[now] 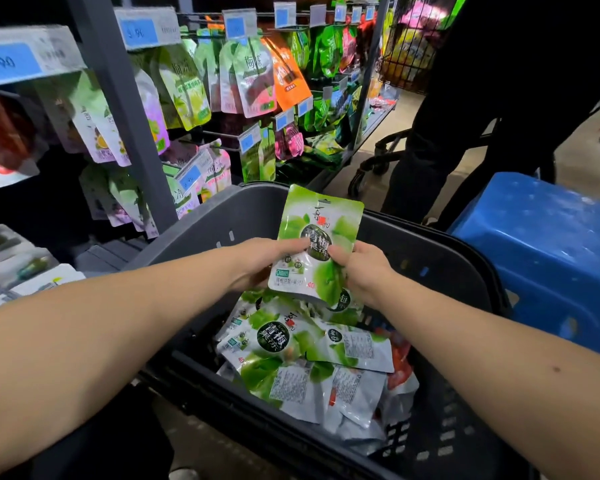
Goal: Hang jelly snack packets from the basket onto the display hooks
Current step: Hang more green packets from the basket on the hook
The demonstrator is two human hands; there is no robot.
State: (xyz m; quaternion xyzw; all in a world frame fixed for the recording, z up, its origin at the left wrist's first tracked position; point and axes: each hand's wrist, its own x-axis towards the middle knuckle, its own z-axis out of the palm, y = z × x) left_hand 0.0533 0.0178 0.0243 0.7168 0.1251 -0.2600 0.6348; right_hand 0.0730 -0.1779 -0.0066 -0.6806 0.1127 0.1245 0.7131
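A green and white jelly packet (317,237) stands upright above the dark grey basket (219,230), its hang hole at the top. My left hand (267,259) pinches its left edge with thumb on the front. My right hand (361,268) grips its right edge, thumb on the dark round label. Several more green packets (291,355) lie heaped inside the basket below. The display hooks (219,135) with hanging snack pouches are on the rack at the upper left.
A grey upright post (129,109) of the rack stands left of the basket. Blue price tags (137,31) front the hooks. A blue plastic crate (548,251) sits to the right. A person in dark clothes (482,109) stands behind the basket beside a wire cart (409,46).
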